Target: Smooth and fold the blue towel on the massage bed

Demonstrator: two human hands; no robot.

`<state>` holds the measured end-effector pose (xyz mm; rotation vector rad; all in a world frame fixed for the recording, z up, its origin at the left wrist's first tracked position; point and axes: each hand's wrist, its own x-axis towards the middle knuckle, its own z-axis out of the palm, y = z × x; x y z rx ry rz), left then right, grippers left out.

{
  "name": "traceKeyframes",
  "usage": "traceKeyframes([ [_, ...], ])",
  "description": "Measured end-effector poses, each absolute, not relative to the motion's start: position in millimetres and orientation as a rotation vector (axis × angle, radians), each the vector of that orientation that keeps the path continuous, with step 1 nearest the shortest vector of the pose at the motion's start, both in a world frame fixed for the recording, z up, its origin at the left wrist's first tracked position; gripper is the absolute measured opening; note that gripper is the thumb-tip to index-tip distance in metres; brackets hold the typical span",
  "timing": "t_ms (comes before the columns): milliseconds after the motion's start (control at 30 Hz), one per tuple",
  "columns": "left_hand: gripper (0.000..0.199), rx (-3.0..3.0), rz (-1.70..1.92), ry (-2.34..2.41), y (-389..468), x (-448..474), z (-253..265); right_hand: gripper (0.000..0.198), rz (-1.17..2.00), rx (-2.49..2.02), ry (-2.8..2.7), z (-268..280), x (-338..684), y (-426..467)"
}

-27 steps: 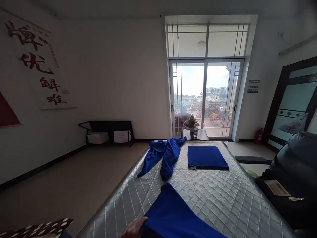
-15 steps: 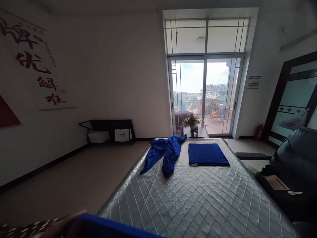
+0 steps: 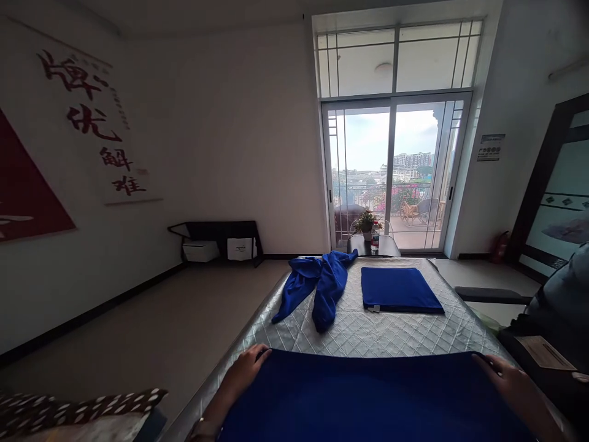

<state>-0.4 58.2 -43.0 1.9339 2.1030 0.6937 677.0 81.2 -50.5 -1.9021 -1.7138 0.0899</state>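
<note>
A wide blue cloth [image 3: 368, 399] stretches across the bottom of the head view between my two hands. My left hand [image 3: 252, 362] grips its far left corner, fingers curled around the edge. At the far right corner, my right hand [image 3: 501, 371] pinches the cloth, and its fingers are partly hidden. The cloth's near part runs out of view. Beyond it, a crumpled blue cloth [image 3: 327, 288] lies on the silver quilted cover [image 3: 299, 344], with long twisted ends. To its right rests a flat folded blue cloth [image 3: 400, 288] with a small white tag.
A small black table [image 3: 384, 247] with a potted plant [image 3: 367, 224] and a bottle [image 3: 375, 238] stands by the glass sliding door. A dark armchair [image 3: 564, 288] is at right. A brown dotted fabric [image 3: 92, 405] shows at lower left.
The blue cloth came from the lower left to the middle and is now spread out. Both hands now show at its corners. The view has turned slightly left.
</note>
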Motion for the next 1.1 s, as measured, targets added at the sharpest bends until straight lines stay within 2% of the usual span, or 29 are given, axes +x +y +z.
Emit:
traceKeyframes([
  [100,0.038,1.935,0.548,2.204,86.8,0.4,-64.8,0.06,0.286,-1.905,-1.775,-70.6,671.9,116.9],
  [267,0.038,1.956,0.518,2.295,120.9,9.4,-83.0,0.056,0.246,-2.09,-1.72,-80.7,670.3,146.1],
  [500,0.04,2.102,0.551,2.35,155.7,38.7,-73.8,0.05,0.172,-2.16,-1.729,-96.0,665.2,158.0],
  [567,0.043,2.139,0.584,2.327,175.5,65.7,-74.1,0.051,0.186,-2.176,-1.71,-103.4,664.4,158.6],
  [700,0.068,2.133,0.575,2.314,222.8,122.9,-85.4,0.052,0.237,-2.225,-1.622,-115.1,670.1,163.0],
  [767,0.065,2.134,0.544,2.313,241.2,134.2,-88.3,0.054,0.246,-2.196,-1.612,-120.8,675.3,165.8],
  [900,0.05,2.148,0.531,2.348,257.8,108.3,-79.7,0.052,0.231,-2.127,-1.612,-132.1,681.6,169.2],
  [1100,0.057,2.076,0.404,2.611,265.0,48.0,-77.1,0.051,0.26,-2.153,-1.527,-138.3,681.6,172.3],
])
